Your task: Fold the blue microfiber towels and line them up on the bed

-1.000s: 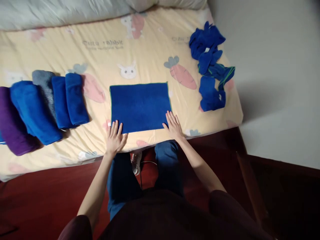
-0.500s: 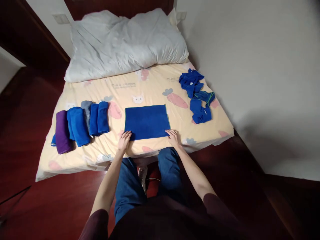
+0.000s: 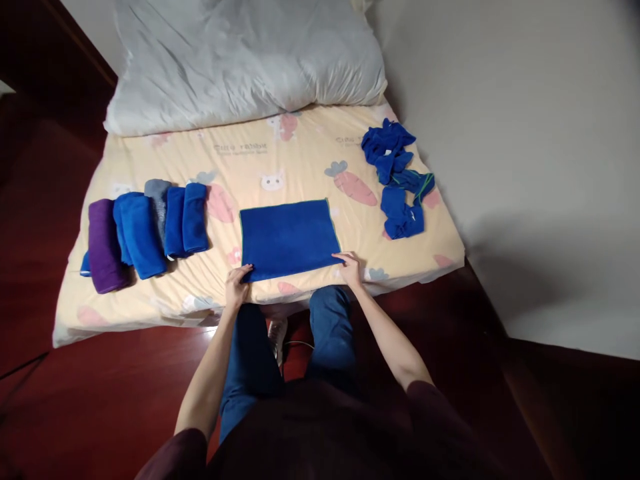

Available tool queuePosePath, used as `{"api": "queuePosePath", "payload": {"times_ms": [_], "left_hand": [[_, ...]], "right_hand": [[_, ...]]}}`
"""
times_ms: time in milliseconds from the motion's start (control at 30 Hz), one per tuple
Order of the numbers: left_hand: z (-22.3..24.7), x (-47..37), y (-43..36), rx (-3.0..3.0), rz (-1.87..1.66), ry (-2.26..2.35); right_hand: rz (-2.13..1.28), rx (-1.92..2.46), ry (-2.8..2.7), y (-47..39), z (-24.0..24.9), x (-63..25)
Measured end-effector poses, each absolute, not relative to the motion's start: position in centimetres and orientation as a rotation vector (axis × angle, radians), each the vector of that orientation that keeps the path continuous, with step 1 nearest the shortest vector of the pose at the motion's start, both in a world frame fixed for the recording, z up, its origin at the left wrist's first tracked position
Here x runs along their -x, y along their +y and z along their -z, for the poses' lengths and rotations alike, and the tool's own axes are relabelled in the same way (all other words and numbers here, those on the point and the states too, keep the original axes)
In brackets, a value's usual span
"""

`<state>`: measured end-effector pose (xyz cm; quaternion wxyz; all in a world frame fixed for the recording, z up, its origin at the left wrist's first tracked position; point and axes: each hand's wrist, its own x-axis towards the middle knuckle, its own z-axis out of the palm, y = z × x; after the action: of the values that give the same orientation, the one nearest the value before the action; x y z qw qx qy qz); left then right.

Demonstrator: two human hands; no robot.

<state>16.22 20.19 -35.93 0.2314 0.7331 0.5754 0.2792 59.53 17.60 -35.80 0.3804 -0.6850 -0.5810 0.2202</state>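
A blue towel with green edging lies flat as a rectangle in the middle of the bed. My left hand is closed on its near left corner, thumb and fingers together. At the near right corner, my right hand pinches the cloth's edge in the same way. The towel's near edge looks slightly raised between the two hands.
On the left lie several rolled towels: a purple roll, a grey roll and blue rolls. Crumpled blue cloths lie at the right. A large pale pillow covers the bed's head end.
The view has tilted down and shifted. Both hands, resting at the towel's near corners before, now grip those corners, and the near edge has lifted slightly.
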Motion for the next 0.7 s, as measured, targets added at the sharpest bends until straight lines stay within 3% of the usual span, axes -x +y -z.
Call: {"api": "queuePosePath", "payload": {"times_ms": [367,567,700], "left_hand": [[37.5,-16.2,20.0,-1.966,-0.803,1.677],[39.7,-15.8,20.3,-2.025,-1.139,1.592],[40.4,-15.8,20.4,-2.033,-1.177,1.585]], "right_hand": [[-0.531,1.69,-1.471,18.1,37.5,-59.3],[-0.47,1.58,-1.431,18.2,38.9,-59.8],[-0.553,1.556,-1.37,18.3,39.3,-59.9]]}}
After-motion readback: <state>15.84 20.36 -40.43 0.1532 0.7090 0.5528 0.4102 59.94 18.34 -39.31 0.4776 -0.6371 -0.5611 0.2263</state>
